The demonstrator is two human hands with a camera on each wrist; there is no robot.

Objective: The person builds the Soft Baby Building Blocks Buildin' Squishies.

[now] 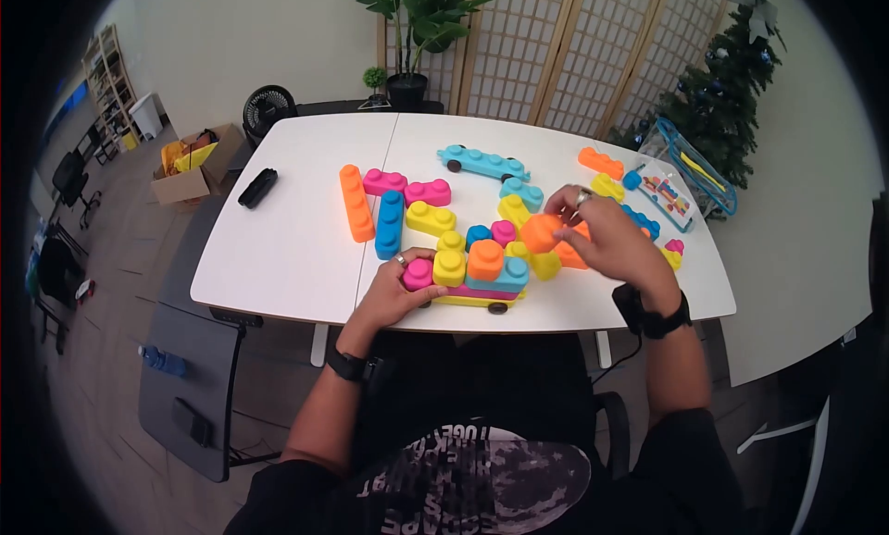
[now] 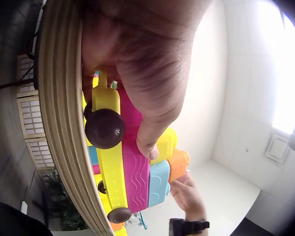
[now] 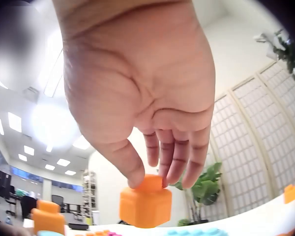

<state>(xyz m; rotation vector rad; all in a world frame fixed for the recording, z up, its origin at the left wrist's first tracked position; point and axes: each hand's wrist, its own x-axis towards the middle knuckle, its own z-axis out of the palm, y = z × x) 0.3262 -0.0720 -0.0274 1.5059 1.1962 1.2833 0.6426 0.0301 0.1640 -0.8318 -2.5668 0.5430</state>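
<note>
Right hand (image 1: pixel 611 234) has a chunky orange plastic brick (image 1: pixel 540 233) pinched, held near the right end of a multicoloured plastic brick car with yellow wheeled base (image 1: pixel 470 294). Left hand (image 1: pixel 396 292) grips the car's other end on the white surface (image 1: pixel 287 257). Looks like mid-stacking; next move probably calls for lining up, then pressing.

Bare tabletop (image 1: pixel 278 267) gives passage left of the long orange block (image 1: pixel 356 204); another gap separates the pink block (image 1: pixel 428 193) from the light-blue wheeled base (image 1: pixel 482 162). The left hand (image 1: pixel 394 292) bars the toy vehicle's (image 1: pixel 500 276) left end.
</note>
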